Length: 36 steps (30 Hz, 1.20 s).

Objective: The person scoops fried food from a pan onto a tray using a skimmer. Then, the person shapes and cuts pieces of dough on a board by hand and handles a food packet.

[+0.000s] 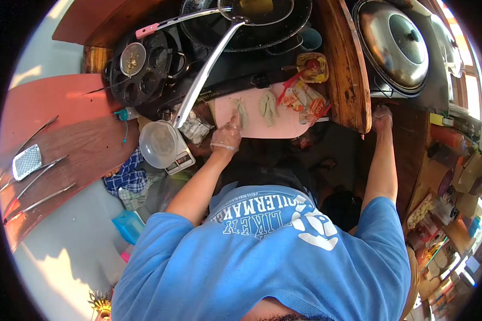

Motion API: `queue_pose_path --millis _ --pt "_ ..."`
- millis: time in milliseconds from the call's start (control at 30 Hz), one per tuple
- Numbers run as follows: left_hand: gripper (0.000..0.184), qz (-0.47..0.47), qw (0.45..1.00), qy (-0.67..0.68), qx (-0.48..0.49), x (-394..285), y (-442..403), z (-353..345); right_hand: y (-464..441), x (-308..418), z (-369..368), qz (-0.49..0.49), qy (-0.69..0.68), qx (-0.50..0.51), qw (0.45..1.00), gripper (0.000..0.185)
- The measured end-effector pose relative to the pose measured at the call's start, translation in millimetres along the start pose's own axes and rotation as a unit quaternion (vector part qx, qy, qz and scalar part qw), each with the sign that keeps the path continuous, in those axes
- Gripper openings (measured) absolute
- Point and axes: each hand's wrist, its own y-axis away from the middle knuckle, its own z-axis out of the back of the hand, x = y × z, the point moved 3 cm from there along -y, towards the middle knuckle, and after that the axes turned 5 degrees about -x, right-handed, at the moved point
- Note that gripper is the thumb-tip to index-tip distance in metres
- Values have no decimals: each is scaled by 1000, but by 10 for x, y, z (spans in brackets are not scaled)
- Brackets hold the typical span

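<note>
My left hand [227, 135], in a clear plastic glove, is at the left edge of a pink cutting board [284, 130]. Its fingers close around the lower part of a pale green dough piece [243, 113]; part of the grip is hidden. Another pale green piece, folded lengthwise [268, 107], lies to the right on the board. Far to the right, my right hand [381, 117], gloved too, is curled at the front of a stove below a lidded steel pan [393, 45]. What those fingers hold is hidden.
An opened red and yellow packet [305, 99] and a small yellow tub [313, 67] sit beside a wooden partition [345, 69]. A large wok [198, 32] with a long-handled strainer [209, 69] stands behind. A scale with a plastic bowl [158, 144] is at left.
</note>
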Motion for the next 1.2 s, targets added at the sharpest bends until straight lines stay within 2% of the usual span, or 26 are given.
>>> queue_pose_path --millis 100,167,267,333,433,567,600,633,667,700,733,767,800,867,967,1067,1133,1167,1200 --pt "54 -12 1000 5 -28 42 12 -97 308 -32 -135 74 121 -109 984 13" --pt "54 -19 999 1 -40 1 6 -70 361 -64 -179 77 109 -116 984 14" --pt "56 -9 1000 -19 -1 -46 -3 -17 339 -74 -92 82 79 -132 985 16" --pt "57 -43 998 -36 -23 -12 -15 -88 266 -44 -13 45 53 -71 995 17" --pt "58 -39 998 -56 0 12 -75 -146 189 -27 53 -10 15 28 999 20" --pt "57 -59 997 22 -43 4 -101 28 259 -103 142 20 27 7 999 24" --pt "56 -44 997 40 -58 12 -97 76 212 -160 320 147 218 1 965 26" --pt "55 -31 995 59 -72 28 -92 113 166 -252 529 266 397 -5 879 29" --pt "55 -31 995 58 -73 60 -73 88 170 -353 703 371 554 -13 745 34" --pt "56 -58 992 65 -88 88 -35 27 251 -424 793 456 682 -20 572 40" --pt "57 -83 988 72 -104 104 4 -19 421 -585 897 385 644 1 661 37" --pt "60 -95 989 45 -103 79 38 -49 592 -825 999 211 478 10 852 33" --pt "61 -97 990 39 -91 58 58 -54 809 -1040 1045 18 307 -27 951 30" --pt "62 -98 992 34 -77 54 76 -113 1268 -1470 1086 -137 313 -35 939 26" --pt "56 -118 986 42 -106 75 71 -258 2261 -1943 473 -214 457 -3 863 29" --pt "55 -145 975 79 -150 55 16 -192 2655 -2367 6 -129 557 104 814 35" --pt "63 -93 991 75 -54 134 -39 -266 2678 -2618 -271 -51 607 195 768 37" --pt "63 -96 991 74 -54 157 -40 -251 2650 -2747 -421 -15 636 233 736 37" --pt "61 -95 986 113 -82 183 -38 -216 2792 -2779 -632 -24 620 238 747 36"
